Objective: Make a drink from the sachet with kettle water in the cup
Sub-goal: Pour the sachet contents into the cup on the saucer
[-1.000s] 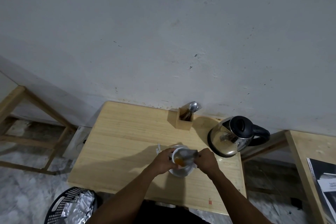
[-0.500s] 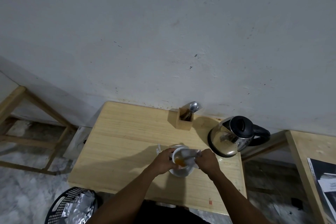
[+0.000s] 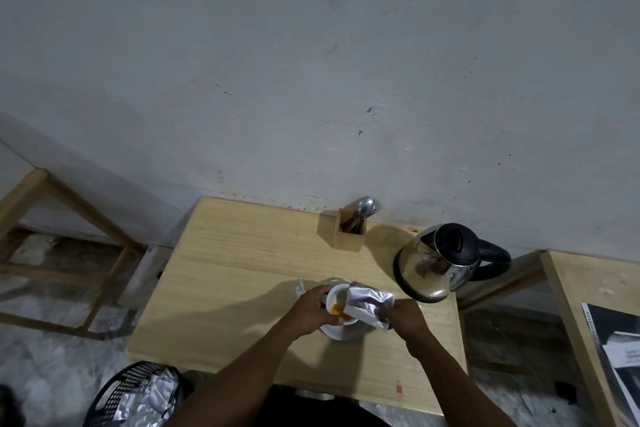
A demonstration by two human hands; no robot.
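Both hands work over the table [image 3: 242, 274]: the left hand [image 3: 313, 307] grips the cup [image 3: 337, 305] on its saucer [image 3: 341, 333] to steady it, while the right hand [image 3: 403, 321] pinches the tilted silver sachet [image 3: 369, 302], mouth over the rim, seemingly so orange powder falls inside.

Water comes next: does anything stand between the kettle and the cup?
Only the silver sachet, pinched in the right hand, lies tilted over the cup on its kettle side; nothing else visible stands between them.

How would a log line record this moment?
step: sachet tipped over cup | left hand: holds cup | right hand: pinches sachet | kettle: untouched
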